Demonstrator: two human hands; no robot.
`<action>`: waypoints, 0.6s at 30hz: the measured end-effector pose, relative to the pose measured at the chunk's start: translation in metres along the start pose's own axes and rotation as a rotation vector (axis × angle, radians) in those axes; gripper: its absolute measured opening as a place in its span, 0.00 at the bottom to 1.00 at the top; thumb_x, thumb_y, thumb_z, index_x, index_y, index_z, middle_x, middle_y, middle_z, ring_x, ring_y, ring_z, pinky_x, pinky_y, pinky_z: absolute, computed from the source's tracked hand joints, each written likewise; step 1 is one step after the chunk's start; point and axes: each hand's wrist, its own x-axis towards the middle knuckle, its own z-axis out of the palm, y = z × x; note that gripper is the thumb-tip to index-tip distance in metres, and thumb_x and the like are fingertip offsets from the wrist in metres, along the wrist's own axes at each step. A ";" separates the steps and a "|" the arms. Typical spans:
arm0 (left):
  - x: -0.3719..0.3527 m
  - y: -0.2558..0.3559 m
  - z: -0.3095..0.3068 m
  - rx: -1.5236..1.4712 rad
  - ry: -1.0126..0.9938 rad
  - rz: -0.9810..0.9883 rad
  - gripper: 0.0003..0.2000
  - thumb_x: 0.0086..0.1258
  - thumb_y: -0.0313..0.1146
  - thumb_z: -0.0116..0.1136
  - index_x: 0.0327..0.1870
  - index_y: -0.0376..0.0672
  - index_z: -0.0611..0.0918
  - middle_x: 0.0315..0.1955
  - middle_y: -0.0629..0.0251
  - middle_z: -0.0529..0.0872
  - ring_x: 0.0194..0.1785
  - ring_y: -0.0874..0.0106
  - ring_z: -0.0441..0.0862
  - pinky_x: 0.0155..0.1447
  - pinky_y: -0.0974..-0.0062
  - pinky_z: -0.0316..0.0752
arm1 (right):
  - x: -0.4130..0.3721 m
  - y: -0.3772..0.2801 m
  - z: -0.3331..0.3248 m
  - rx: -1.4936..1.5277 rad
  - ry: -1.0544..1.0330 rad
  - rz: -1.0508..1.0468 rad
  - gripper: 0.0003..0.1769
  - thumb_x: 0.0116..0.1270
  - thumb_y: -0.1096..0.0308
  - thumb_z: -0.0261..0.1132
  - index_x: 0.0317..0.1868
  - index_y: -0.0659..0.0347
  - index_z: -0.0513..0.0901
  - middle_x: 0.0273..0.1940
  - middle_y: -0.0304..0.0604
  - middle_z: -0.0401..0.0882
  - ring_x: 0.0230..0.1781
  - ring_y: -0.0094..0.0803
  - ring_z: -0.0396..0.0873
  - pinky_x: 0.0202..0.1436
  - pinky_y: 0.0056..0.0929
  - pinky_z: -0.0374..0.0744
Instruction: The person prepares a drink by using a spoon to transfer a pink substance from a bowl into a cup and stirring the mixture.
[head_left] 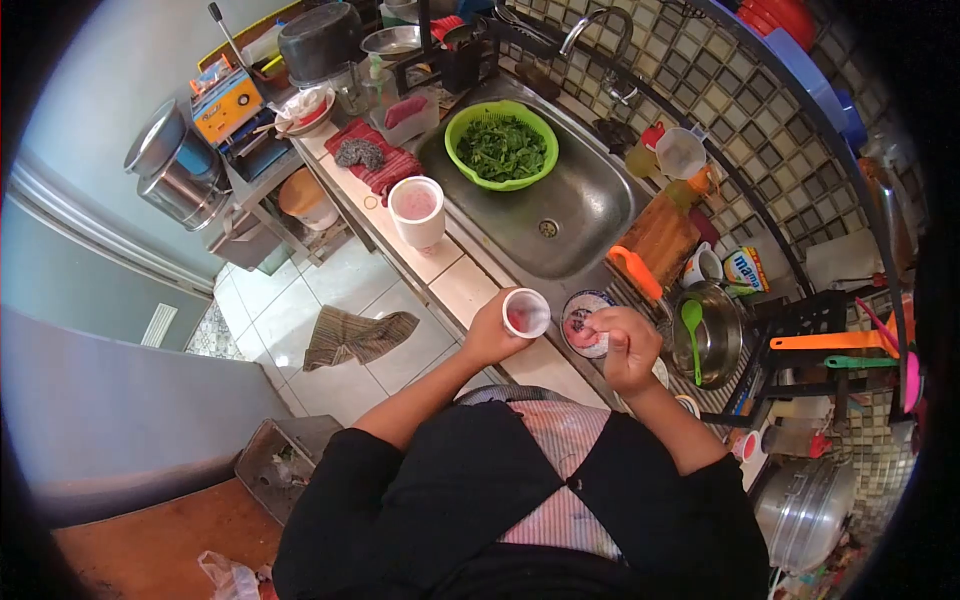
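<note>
My left hand (492, 335) is wrapped round a white cup (526, 312), which has a little pinkish-red stuff inside. Close to its right, my right hand (628, 348) is closed in a pinch over a small patterned bowl (583, 298). Some dark reddish bits show in that bowl, partly covered by my fingers; what the fingers hold, if anything, I cannot make out. Farther back on the tiled counter edge stands a white container (417, 208) with pink contents.
A green basket of leafy greens (500, 148) sits in the steel sink (575, 225). To the right are an orange-handled knife (636, 272), a wooden board (655, 238) and a metal bowl with a green spoon (722, 340). A striped cloth (355, 338) lies on the floor.
</note>
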 end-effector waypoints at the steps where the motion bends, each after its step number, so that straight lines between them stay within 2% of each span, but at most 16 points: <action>1: 0.000 -0.003 0.000 0.001 0.001 -0.001 0.26 0.51 0.34 0.72 0.51 0.39 0.77 0.44 0.57 0.84 0.48 0.63 0.83 0.54 0.69 0.76 | -0.001 0.001 0.002 0.041 0.077 0.008 0.11 0.71 0.68 0.58 0.32 0.65 0.79 0.31 0.48 0.82 0.27 0.37 0.82 0.35 0.31 0.80; 2: 0.001 -0.006 0.000 -0.011 -0.007 -0.009 0.26 0.50 0.35 0.72 0.52 0.39 0.77 0.44 0.58 0.84 0.48 0.63 0.83 0.54 0.69 0.76 | -0.001 0.002 0.001 0.042 0.076 0.007 0.11 0.71 0.68 0.58 0.32 0.65 0.79 0.31 0.48 0.82 0.27 0.37 0.82 0.35 0.31 0.80; 4: 0.001 -0.004 0.000 -0.025 -0.016 -0.017 0.27 0.50 0.35 0.73 0.52 0.39 0.77 0.44 0.58 0.84 0.48 0.64 0.83 0.54 0.69 0.76 | -0.003 0.003 -0.001 0.030 -0.091 0.045 0.09 0.70 0.68 0.60 0.34 0.65 0.79 0.31 0.48 0.82 0.28 0.38 0.82 0.35 0.32 0.80; 5: 0.000 -0.003 -0.001 0.012 -0.044 -0.031 0.27 0.50 0.35 0.74 0.52 0.39 0.77 0.44 0.58 0.84 0.48 0.64 0.83 0.53 0.70 0.77 | -0.004 0.005 0.001 0.029 -0.090 0.045 0.09 0.70 0.68 0.60 0.34 0.65 0.79 0.31 0.48 0.82 0.28 0.38 0.82 0.35 0.32 0.80; 7: -0.003 -0.005 0.000 0.047 -0.075 -0.045 0.28 0.50 0.35 0.75 0.53 0.40 0.76 0.44 0.58 0.84 0.48 0.65 0.83 0.53 0.70 0.77 | -0.008 0.011 0.005 -0.014 -0.197 0.057 0.08 0.68 0.68 0.62 0.35 0.65 0.80 0.33 0.49 0.82 0.32 0.41 0.83 0.38 0.34 0.80; 11: -0.008 -0.015 0.002 -0.080 -0.108 -0.044 0.29 0.50 0.35 0.77 0.53 0.40 0.75 0.43 0.59 0.84 0.47 0.68 0.84 0.52 0.72 0.78 | -0.008 0.015 0.020 -0.066 -0.285 0.031 0.08 0.67 0.67 0.63 0.37 0.64 0.81 0.36 0.49 0.82 0.37 0.44 0.82 0.42 0.36 0.79; 13: -0.006 -0.017 0.001 -0.124 -0.129 -0.044 0.29 0.50 0.34 0.77 0.53 0.40 0.75 0.43 0.60 0.84 0.46 0.69 0.84 0.52 0.72 0.78 | 0.000 0.019 0.020 -0.089 -0.505 0.110 0.08 0.66 0.67 0.64 0.38 0.64 0.82 0.38 0.49 0.82 0.38 0.46 0.81 0.43 0.37 0.79; 16: -0.007 -0.020 0.001 -0.005 -0.114 0.006 0.28 0.51 0.33 0.77 0.52 0.39 0.75 0.43 0.60 0.83 0.45 0.71 0.83 0.52 0.73 0.78 | 0.002 0.028 0.023 -0.011 -0.384 0.162 0.08 0.66 0.67 0.64 0.38 0.64 0.82 0.37 0.49 0.82 0.38 0.46 0.81 0.42 0.39 0.78; 18: -0.008 -0.020 0.003 -0.203 -0.107 -0.093 0.29 0.51 0.32 0.77 0.52 0.39 0.74 0.42 0.60 0.84 0.45 0.71 0.84 0.51 0.73 0.79 | 0.005 0.029 0.022 -0.018 -0.410 0.131 0.08 0.66 0.67 0.64 0.38 0.64 0.82 0.37 0.49 0.81 0.37 0.46 0.81 0.41 0.39 0.78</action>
